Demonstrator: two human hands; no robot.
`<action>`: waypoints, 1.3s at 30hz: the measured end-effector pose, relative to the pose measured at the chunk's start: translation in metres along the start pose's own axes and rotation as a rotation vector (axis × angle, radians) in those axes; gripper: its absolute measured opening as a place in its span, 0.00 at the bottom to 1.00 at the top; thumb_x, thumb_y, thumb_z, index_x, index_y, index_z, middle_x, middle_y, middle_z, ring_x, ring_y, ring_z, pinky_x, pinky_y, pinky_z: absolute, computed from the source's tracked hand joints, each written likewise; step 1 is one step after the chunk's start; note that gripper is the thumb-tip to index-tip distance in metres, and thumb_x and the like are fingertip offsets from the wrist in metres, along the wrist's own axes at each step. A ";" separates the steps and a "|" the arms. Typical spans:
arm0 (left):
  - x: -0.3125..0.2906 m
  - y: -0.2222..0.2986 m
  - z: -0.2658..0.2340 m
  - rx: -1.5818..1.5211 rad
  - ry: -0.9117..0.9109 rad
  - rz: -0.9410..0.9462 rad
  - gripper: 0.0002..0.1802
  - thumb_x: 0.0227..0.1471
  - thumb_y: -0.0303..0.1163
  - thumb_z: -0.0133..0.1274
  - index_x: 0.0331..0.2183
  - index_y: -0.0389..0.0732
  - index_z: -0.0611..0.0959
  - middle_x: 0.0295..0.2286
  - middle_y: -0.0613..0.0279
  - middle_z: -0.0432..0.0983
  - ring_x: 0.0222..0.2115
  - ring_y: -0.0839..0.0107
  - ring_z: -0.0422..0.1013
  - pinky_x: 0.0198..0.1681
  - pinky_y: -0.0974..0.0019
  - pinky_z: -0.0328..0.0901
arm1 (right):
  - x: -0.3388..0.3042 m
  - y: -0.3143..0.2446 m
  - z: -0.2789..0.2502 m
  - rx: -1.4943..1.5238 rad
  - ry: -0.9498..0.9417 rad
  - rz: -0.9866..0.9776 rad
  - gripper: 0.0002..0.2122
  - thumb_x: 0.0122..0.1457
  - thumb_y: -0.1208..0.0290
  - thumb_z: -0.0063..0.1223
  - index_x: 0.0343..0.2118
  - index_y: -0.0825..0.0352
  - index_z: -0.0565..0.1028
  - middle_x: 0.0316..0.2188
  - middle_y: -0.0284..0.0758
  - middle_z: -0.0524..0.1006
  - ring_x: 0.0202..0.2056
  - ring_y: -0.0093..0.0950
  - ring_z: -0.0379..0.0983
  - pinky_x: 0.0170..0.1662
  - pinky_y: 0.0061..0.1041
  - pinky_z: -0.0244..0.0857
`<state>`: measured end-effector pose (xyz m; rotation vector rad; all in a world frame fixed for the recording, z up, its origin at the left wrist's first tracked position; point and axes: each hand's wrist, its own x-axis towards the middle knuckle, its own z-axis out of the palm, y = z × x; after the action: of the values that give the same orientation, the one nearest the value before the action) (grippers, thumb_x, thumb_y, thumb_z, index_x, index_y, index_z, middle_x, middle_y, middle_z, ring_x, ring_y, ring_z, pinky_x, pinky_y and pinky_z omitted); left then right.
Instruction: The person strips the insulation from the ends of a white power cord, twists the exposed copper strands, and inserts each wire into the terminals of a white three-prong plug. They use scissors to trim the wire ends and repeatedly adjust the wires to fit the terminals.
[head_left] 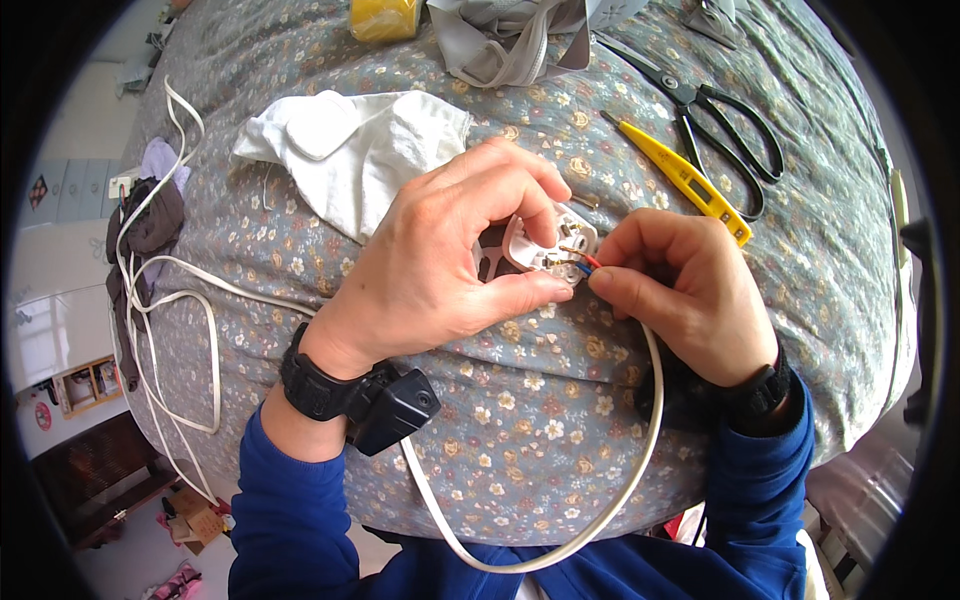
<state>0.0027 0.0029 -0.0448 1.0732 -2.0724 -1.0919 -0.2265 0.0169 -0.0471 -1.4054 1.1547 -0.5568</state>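
Observation:
My left hand (430, 250) is closed round a small, opened white electrical fitting (522, 248), with thumb and fingers on its edges. Metal terminals show inside it; its far side is hidden by the fingers. From the right, my right hand (690, 290) pinches the end of a white cable (655, 385) between thumb and fingers. Red and blue wires (590, 264) with bare copper tips come out of this end and reach over the fitting. Whether the tips sit in the terminals, I cannot tell. The cable loops down toward my body and passes under my left wrist.
Beyond my right hand lie a yellow voltage tester (680, 175) and black-handled scissors (740, 145). A white cloth (400, 130) with a white rounded cover (322, 125) is at upper left. Farther off are a yellow roll (385, 18) and a grey bag (510, 40). Cable loops (215, 350) hang at left.

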 end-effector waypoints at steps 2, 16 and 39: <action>-0.001 0.000 0.000 0.064 -0.010 0.084 0.14 0.35 0.25 0.69 0.26 0.39 0.80 0.44 0.55 0.75 0.40 0.69 0.74 0.39 0.69 0.68 | 0.000 0.001 0.000 0.017 -0.005 0.015 0.06 0.55 0.74 0.60 0.31 0.72 0.78 0.20 0.28 0.74 0.23 0.14 0.66 0.26 0.18 0.62; 0.000 -0.005 -0.010 -0.050 -0.151 0.136 0.10 0.37 0.21 0.63 0.27 0.39 0.81 0.47 0.51 0.74 0.50 0.60 0.70 0.51 0.61 0.65 | 0.001 -0.001 -0.002 -0.020 -0.055 0.026 0.06 0.57 0.74 0.59 0.32 0.72 0.77 0.22 0.26 0.74 0.25 0.13 0.67 0.28 0.16 0.62; 0.000 -0.005 -0.012 0.011 -0.090 -0.034 0.13 0.37 0.16 0.60 0.31 0.33 0.80 0.48 0.45 0.71 0.50 0.60 0.70 0.54 0.60 0.65 | 0.003 0.003 -0.001 0.053 -0.025 -0.107 0.06 0.58 0.73 0.59 0.31 0.71 0.76 0.19 0.26 0.73 0.23 0.12 0.66 0.25 0.15 0.60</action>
<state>0.0138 -0.0034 -0.0427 1.0870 -2.1394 -1.1661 -0.2271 0.0147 -0.0505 -1.4303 1.0423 -0.6390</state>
